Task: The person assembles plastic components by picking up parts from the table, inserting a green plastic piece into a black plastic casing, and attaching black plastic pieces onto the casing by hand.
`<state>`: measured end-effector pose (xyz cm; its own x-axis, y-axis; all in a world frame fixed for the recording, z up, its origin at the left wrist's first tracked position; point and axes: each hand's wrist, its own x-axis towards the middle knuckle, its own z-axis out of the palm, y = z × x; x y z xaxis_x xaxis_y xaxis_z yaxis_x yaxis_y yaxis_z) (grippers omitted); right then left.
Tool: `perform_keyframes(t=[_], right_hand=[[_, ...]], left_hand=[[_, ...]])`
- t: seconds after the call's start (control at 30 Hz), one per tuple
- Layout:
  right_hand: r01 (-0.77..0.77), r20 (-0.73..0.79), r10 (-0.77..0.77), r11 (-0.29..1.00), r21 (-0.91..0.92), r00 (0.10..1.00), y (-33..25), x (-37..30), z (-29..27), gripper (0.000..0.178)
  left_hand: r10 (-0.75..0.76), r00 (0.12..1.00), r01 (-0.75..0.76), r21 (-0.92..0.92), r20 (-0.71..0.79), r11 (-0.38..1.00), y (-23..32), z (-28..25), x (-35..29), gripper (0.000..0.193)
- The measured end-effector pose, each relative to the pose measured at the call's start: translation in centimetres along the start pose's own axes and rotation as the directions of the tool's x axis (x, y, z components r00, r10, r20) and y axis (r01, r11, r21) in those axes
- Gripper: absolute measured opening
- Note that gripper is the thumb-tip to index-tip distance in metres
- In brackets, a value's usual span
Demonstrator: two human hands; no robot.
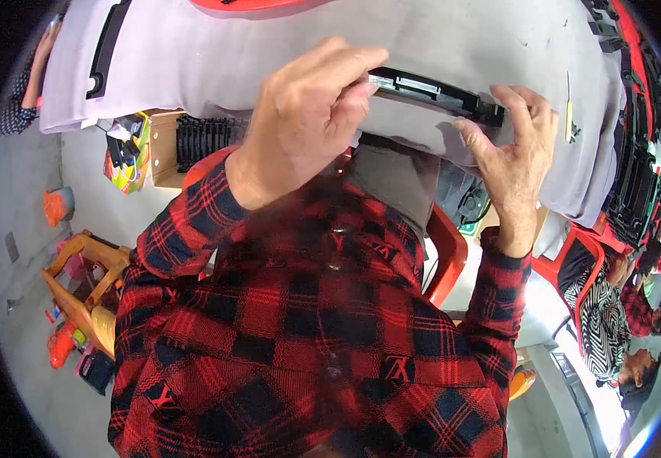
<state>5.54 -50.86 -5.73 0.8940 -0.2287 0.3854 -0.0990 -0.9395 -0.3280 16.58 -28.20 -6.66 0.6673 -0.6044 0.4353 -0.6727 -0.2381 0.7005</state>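
Note:
A long black plastic strip [453,98] with clear, shiny inserts lies along the near part of the grey-covered table. At its left end is my left hand [304,114], its fingers curled and its thumb and forefinger close to the strip. What those fingers hold, if anything, is hidden. Around the right end, my right hand [517,145] is open, thumb and fingers apart. The right fingertips are at the strip's end, while the thumb is by its near edge. Right of this hand, a thin tool with a pale yellow handle [569,120] lies on the cloth.
Another black strip [107,49] lies at the table's far left. A red tray's edge [254,4] shows at the back. Below the table is a cardboard box [166,149] beside stacked black parts [207,141]. Other people sit at right, near a red chair [575,259].

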Motion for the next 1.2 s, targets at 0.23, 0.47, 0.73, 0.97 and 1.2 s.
perform_keyframes(t=[0.23, 0.47, 0.73, 0.97, 1.2], right_hand=[[0.064, 0.101, -0.081, 0.984, 0.165, 0.992, 0.7, 0.3, 2.1, 0.041], [-0.025, 0.118, -0.01, 0.956, 0.293, 0.993, 0.4, -0.5, 2.3, 0.034], [-0.018, 0.081, -0.009, 0.944, 0.329, 0.997, 0.6, -0.7, 3.0, 0.036], [0.027, 0.067, -0.048, 0.958, 0.286, 0.997, 0.7, -0.8, 3.4, 0.035], [-0.017, 0.137, -0.03, 0.944, 0.329, 0.99, 0.8, -0.5, 3.4, 0.034]], left_hand=[[-0.186, 0.971, 0.209, -0.159, 0.151, 0.965, 0.6, 1.3, -0.3, 0.032], [-0.126, 0.98, 0.136, -0.051, 0.154, 0.989, 0.5, 1.3, 0.0, 0.045], [-0.154, 0.964, 0.154, 0.017, 0.215, 0.988, 1.1, 2.3, 0.0, 0.06], [-0.397, 0.888, 0.451, -0.267, 0.234, 0.852, 0.6, 3.0, -0.5, 0.063], [-0.341, 0.927, 0.373, -0.275, 0.157, 0.886, 0.6, 3.4, -0.7, 0.067]])
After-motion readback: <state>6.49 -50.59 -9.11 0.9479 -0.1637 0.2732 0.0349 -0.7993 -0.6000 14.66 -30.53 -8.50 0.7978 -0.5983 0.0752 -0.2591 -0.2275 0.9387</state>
